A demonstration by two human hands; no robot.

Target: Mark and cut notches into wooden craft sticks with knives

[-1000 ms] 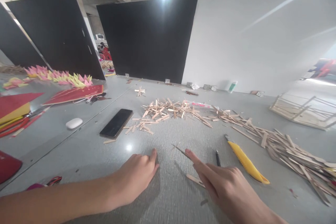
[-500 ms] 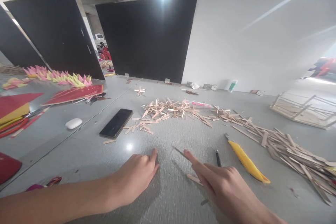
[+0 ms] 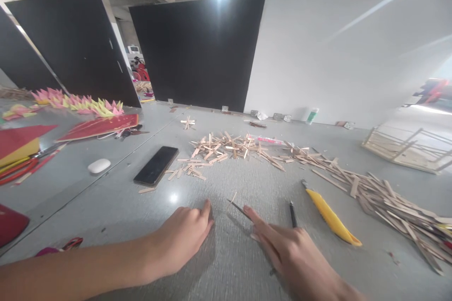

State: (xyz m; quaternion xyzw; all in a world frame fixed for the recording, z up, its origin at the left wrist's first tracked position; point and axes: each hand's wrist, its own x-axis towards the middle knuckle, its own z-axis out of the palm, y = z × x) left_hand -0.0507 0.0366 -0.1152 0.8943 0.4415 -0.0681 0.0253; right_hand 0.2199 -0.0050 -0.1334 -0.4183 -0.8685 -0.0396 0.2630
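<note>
My left hand (image 3: 187, 235) rests low over the grey table, its index finger pointing forward and its thumb close beside it; whatever its fingers might hold is too small to tell. My right hand (image 3: 286, 244) is closed on a thin dark blade-like tool (image 3: 240, 209), index finger stretched along it. The tool's tip lies near a small wood sliver (image 3: 233, 196). To the right of that hand are a black pen (image 3: 293, 214) and a yellow utility knife (image 3: 332, 216). Beyond both hands lies a pile of short wooden sticks (image 3: 226, 146).
A phone (image 3: 156, 165) and a white case (image 3: 99, 166) lie left. Longer sticks (image 3: 395, 207) spread at the right, below a stick frame (image 3: 406, 150). Red boards (image 3: 102, 127), folded paper pieces (image 3: 81, 103) and a green-labelled bottle (image 3: 312, 115) stand farther off.
My right hand has moved slightly left with the tool, whose tip is now by the sliver. The wooden piece under that hand is now mostly covered. My left hand has stayed put.
</note>
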